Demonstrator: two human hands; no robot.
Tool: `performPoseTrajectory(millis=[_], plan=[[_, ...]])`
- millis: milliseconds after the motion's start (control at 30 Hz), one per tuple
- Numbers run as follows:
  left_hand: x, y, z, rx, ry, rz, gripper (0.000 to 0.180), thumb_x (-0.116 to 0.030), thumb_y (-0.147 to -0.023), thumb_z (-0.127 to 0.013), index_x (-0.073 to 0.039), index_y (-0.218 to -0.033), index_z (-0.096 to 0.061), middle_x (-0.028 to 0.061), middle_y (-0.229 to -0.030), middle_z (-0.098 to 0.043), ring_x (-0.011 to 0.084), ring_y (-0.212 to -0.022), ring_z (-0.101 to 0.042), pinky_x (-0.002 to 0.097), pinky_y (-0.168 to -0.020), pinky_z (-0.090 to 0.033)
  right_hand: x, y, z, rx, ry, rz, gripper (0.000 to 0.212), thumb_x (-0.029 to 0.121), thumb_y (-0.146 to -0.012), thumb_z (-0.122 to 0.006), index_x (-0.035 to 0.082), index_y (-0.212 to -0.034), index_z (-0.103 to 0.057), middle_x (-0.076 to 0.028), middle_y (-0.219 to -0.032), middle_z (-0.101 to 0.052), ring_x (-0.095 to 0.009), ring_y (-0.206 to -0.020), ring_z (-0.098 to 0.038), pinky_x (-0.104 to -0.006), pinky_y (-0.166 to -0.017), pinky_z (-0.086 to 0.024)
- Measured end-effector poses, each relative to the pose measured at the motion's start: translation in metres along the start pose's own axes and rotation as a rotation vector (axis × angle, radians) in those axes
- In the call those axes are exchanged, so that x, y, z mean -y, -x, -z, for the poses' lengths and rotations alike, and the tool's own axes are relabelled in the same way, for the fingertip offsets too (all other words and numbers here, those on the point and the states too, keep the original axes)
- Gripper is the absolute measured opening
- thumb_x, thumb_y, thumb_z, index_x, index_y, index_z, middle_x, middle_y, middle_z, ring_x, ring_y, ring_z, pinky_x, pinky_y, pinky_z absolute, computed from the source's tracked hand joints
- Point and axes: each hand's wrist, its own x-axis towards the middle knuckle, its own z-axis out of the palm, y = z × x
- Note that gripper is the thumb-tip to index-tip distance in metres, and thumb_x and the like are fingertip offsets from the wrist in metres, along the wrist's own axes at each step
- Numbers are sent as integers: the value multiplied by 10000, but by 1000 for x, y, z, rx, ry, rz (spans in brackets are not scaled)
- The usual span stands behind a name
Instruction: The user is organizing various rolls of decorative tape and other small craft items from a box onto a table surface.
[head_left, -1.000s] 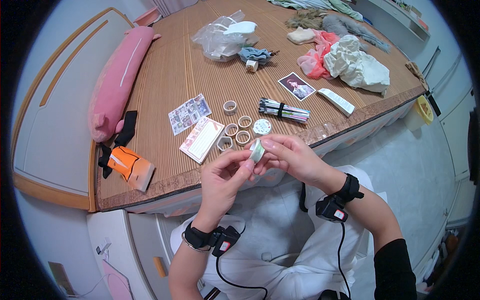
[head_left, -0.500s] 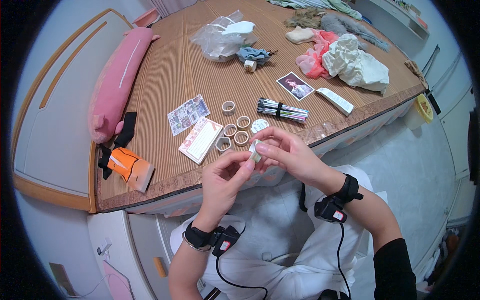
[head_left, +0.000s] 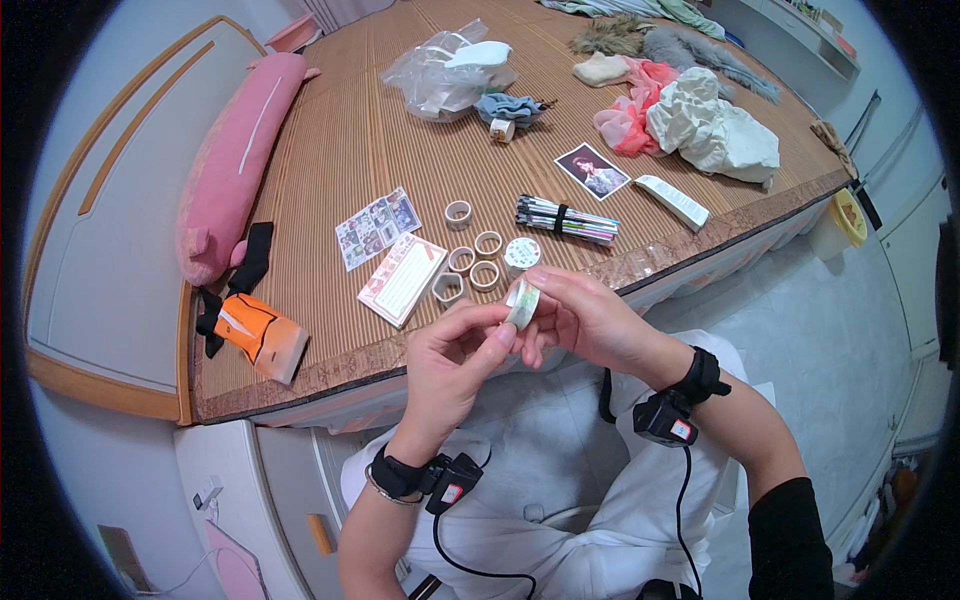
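Observation:
A small roll of patterned tape (head_left: pixel 521 304), white with green, is held between my two hands just off the bed's front edge. My left hand (head_left: pixel 462 350) pinches its lower side between thumb and fingers. My right hand (head_left: pixel 585 318) grips the far side, thumb and index finger on the rim. Beyond my hands several tape rolls (head_left: pixel 484 276) lie on the striped mat, with one more roll (head_left: pixel 458 214) a little farther back. A round white-topped roll (head_left: pixel 522 253) sits close to my right fingertips. Left of the rolls are a pad of note paper (head_left: pixel 403 281) and a sticker sheet (head_left: pixel 378 229).
A strapped bundle of pens (head_left: pixel 567 220), a photo card (head_left: pixel 592 171) and a white box (head_left: pixel 672 203) lie to the right. Farther back are a clear plastic bag (head_left: pixel 440 80) and white cloth (head_left: pixel 710 125). At left lie an orange pouch (head_left: pixel 262 335) and a pink plush (head_left: pixel 240 165).
The tape roll has turned so more of its patterned outer face shows, and it has shifted slightly right. My right fingers have moved from over its front to its far side.

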Motion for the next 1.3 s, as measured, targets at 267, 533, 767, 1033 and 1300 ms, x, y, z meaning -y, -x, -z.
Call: performPoseTrajectory(millis=[267,533,767,1033,1300], plan=[[4,-1,5,-16,-53,8,176,-36,-893,-641,23,-1058,-661,4,-911,-589,47,-792,-565,178,-677,-440,-6,-4,-5,-168,373,159,263,206,-978,-523,19,-1162,-509,-84,-1011,-609,-139,-886,-615,-284,-772,-524],[1,-1,3,-1,-10,-7,181,-30,-896,-633,23,-1067,-657,5,-921,-603,66,-807,-574,212,-696,-454,-1,0,-6,-135,158,40,271,258,-992,-508,28,-1135,-513,-72,-957,-617,-140,-763,-634,-272,-730,-532],[3,0,3,-6,-4,-13,193,-32,-897,-633,23,-1081,-649,7,-932,-602,65,-815,-578,210,-701,-456,-3,-1,-6,-135,133,90,273,253,-998,-495,28,-1153,-504,-74,-971,-616,-138,-779,-631,-269,-733,-531],[-1,0,1,5,22,-22,140,-48,-906,-627,25,-1023,-649,26,-924,-611,78,-822,-594,212,-734,-463,-7,-3,-1,-99,145,99,260,230,-995,-502,30,-1162,-496,-78,-1001,-611,-145,-815,-632,-283,-758,-538],[2,0,3,-21,8,-8,148,-40,-901,-629,27,-1031,-649,20,-916,-611,79,-826,-594,218,-742,-469,-7,-2,-3,-100,141,96,263,236,-1000,-491,31,-1166,-491,-79,-1010,-607,-150,-837,-634,-292,-772,-539]])
